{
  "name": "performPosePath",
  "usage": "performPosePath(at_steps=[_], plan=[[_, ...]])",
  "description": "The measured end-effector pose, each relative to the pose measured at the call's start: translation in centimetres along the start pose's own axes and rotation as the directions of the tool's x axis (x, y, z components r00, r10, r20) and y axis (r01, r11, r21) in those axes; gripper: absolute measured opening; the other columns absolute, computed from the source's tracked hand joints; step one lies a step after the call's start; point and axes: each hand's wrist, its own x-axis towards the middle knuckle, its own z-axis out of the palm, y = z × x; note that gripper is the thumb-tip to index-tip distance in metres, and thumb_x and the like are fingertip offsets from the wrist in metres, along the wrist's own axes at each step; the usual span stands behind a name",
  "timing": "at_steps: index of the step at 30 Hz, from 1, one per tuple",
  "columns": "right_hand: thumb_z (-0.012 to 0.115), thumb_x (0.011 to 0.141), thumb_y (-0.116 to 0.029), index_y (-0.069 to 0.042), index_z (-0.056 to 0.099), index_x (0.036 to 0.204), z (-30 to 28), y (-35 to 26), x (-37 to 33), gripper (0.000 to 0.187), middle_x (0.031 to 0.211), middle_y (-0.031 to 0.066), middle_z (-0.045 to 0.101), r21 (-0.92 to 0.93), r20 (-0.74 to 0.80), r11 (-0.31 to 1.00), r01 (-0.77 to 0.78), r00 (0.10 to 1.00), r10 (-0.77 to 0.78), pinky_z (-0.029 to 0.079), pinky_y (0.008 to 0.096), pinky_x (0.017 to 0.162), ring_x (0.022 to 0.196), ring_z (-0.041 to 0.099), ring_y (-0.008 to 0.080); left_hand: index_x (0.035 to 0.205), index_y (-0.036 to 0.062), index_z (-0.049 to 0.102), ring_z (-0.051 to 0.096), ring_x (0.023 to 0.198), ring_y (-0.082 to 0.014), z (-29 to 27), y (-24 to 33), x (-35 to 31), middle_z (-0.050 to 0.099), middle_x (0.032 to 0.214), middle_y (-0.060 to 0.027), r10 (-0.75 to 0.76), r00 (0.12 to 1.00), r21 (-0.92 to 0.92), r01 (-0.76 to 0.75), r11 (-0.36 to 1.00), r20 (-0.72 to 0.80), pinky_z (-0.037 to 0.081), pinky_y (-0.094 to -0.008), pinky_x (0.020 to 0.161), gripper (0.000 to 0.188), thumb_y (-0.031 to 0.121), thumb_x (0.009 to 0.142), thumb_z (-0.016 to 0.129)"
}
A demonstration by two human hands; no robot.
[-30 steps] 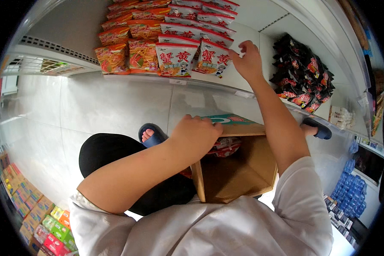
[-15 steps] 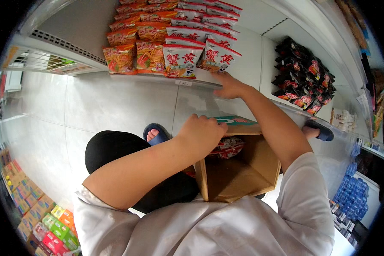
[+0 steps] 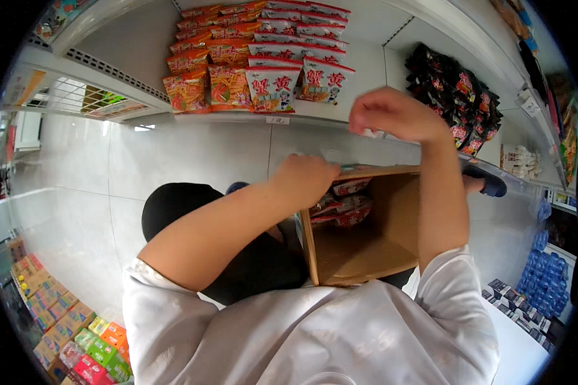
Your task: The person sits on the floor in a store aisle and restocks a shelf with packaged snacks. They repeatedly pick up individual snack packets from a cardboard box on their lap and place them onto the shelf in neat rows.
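Note:
A cardboard box [image 3: 401,221] rests against my lap with its opening towards me. My left hand [image 3: 305,179] is closed on its far left edge. Inside, several red-and-white snack packets [image 3: 350,212] lie against the far left wall. My right hand [image 3: 392,114] hovers over the shelf's front edge, its fingers loosely bent and a little blurred, with no packet visible in it. Just left of it, the front white snack packet with a red top [image 3: 327,80] stands upright on the shelf, beside another white packet [image 3: 273,88].
Rows of orange snack packets [image 3: 230,86] fill the shelf's left part. Black snack packets [image 3: 453,90] are heaped on the right. The white shelf's front edge [image 3: 237,119] runs across above the tiled floor [image 3: 135,160]. Stacked coloured boxes [image 3: 103,353] stand at lower left, blue bottles [image 3: 544,282] at right.
My right hand has left the front white packet and moved right, rising off the shelf edge. That packet now stands straighter. My left hand stays on the box, which has tilted slightly.

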Motion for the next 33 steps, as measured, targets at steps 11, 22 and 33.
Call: performPosePath(at_steps=[11, 22, 33], plan=[[0.072, 0.08, -0.028, -0.011, 0.071, 0.116, 21.1, 15.3, 1.2, 0.04, 0.127, 0.0144, 0.06, -0.696, -0.072, 0.675, -0.243, 0.96, 0.271, 0.044, 0.0432, 0.1, 0.119, 0.054, 0.0334, 0.107, 0.0071, 0.065, 0.066, 0.097, -0.0372, -0.6, 1.6, 0.2, 0.069, 0.099, -0.0176, -0.002, 0.997, 0.052, -0.002, 0.999, 0.074, 0.055, -0.0475, 0.078, 0.027, 0.007, 0.08, 0.063], [0.07, 0.078, -0.027, -0.005, 0.071, 0.115, 23.6, 15.9, 1.4, 0.042, 0.142, 0.013, 0.049, -0.881, -0.095, 0.446, -0.16, 0.982, 0.165, 0.025, 0.0572, 0.113, 0.138, 0.036, 0.0333, 0.11, 0.0059, 0.062, 0.063, 0.101, -0.0394, 0.0, 2.4, -2.1, 0.067, 0.103, -0.0186, -0.008, 0.999, 0.064, 0.005, 0.998, 0.051, 0.052, -0.0506, 0.082, 0.025, 0.013, 0.086, 0.059], [0.07, 0.08, -0.013, -0.003, 0.07, 0.105, 14.7, 6.1, -9.4, 0.027, 0.111, 0.0159, 0.066, -0.579, -0.197, 0.808, 0.104, 0.945, -0.263, 0.049, 0.0425, 0.09, 0.101, 0.062, 0.0352, 0.116, 0.0065, 0.061, 0.063, 0.098, -0.0416, -0.6, 2.1, -2.2, 0.068, 0.103, -0.0207, -0.073, 0.997, -0.155, 0.072, 0.985, 0.001, 0.051, -0.0494, 0.082, 0.036, 0.036, 0.094, 0.057]])
